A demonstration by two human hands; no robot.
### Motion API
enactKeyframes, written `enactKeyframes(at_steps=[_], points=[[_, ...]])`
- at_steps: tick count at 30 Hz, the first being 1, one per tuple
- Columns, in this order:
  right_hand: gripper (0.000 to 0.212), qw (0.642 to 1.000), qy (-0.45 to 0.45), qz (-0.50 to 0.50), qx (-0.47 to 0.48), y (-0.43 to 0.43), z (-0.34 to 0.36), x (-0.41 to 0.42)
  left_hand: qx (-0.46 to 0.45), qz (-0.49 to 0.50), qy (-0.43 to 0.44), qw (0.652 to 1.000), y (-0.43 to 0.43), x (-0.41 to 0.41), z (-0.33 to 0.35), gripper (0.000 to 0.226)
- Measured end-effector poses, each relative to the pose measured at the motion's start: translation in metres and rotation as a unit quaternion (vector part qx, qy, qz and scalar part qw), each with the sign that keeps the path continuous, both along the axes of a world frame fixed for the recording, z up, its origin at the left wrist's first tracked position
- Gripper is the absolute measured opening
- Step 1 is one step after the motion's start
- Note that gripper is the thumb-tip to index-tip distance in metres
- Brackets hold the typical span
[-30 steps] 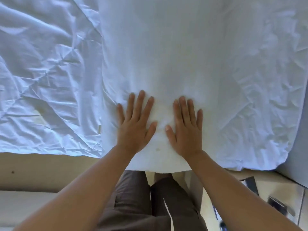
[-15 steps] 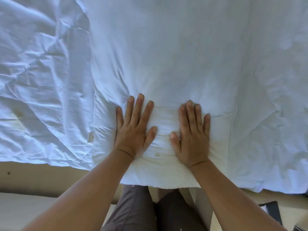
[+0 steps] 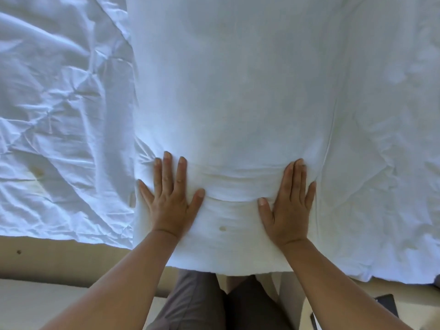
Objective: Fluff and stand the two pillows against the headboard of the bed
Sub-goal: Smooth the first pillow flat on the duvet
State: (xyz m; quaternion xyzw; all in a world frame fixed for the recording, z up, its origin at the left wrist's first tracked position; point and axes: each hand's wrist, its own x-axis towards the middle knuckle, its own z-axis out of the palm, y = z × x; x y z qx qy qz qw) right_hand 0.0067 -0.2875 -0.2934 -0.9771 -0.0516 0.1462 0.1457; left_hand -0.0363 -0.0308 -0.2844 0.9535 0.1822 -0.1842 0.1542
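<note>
A large white pillow (image 3: 233,96) lies flat on the bed, its near end overhanging the mattress edge toward me. My left hand (image 3: 170,198) presses palm-down on the pillow's near left part, fingers spread. My right hand (image 3: 289,203) presses flat on the near right part, close to the pillow's right seam. Creases bunch in the pillowcase between the two hands. A small brownish spot marks the case near the edge. No second pillow or headboard can be made out.
Crumpled white sheet (image 3: 59,115) covers the bed on both sides of the pillow. The beige bed base (image 3: 59,258) runs along the near left. My legs in brown trousers (image 3: 209,303) stand against the bed. A dark flat object (image 3: 388,306) lies on the floor at lower right.
Both hands slid apart from the pillow's middle toward its left and right sides, still pressing flat. The view moved closer to the pillow.
</note>
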Motion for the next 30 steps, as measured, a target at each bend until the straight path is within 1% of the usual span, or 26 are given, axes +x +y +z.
enactKeyframes(at_steps=[3,6,9,11,14,17,19,21,24,27,30], points=[[0.091,1.0,-0.002,-0.001,0.011,0.001,-0.002,0.004,-0.009,0.001,0.005,1.0,0.0,0.006,-0.005,0.078],[0.09,0.999,0.0,0.002,0.032,-0.001,0.012,0.004,-0.02,-0.005,-0.007,1.0,0.002,0.004,0.015,0.079],[0.089,0.999,0.0,0.01,0.051,-0.01,0.031,0.007,-0.039,-0.002,-0.035,0.999,0.004,0.006,0.045,0.081],[0.088,0.998,-0.021,0.01,0.067,-0.014,0.049,0.016,-0.053,0.013,-0.069,0.996,0.004,0.014,0.066,0.079],[0.085,0.993,-0.067,0.025,0.091,-0.002,0.08,0.057,-0.073,0.009,-0.125,0.989,-0.001,0.056,0.091,0.078],[0.079,0.99,-0.099,0.073,0.066,0.03,0.104,0.118,-0.061,-0.035,-0.169,0.983,-0.007,0.118,0.103,0.072],[0.076,0.988,-0.118,0.099,0.027,0.056,0.108,0.153,-0.037,-0.071,-0.168,0.982,-0.009,0.154,0.102,0.067],[0.076,0.987,-0.116,0.107,-0.005,0.083,0.09,0.19,-0.011,-0.099,-0.147,0.984,0.001,0.195,0.081,0.064],[0.078,0.983,-0.135,0.12,-0.037,0.093,0.075,0.198,0.016,-0.108,-0.146,0.983,0.005,0.203,0.065,0.064],[0.08,0.983,-0.13,0.118,-0.052,0.101,0.036,0.201,0.017,-0.094,-0.124,0.988,0.007,0.204,0.03,0.066],[0.081,0.984,-0.129,0.108,-0.056,0.11,0.007,0.217,0.012,-0.086,-0.118,0.989,0.009,0.221,0.0,0.066]])
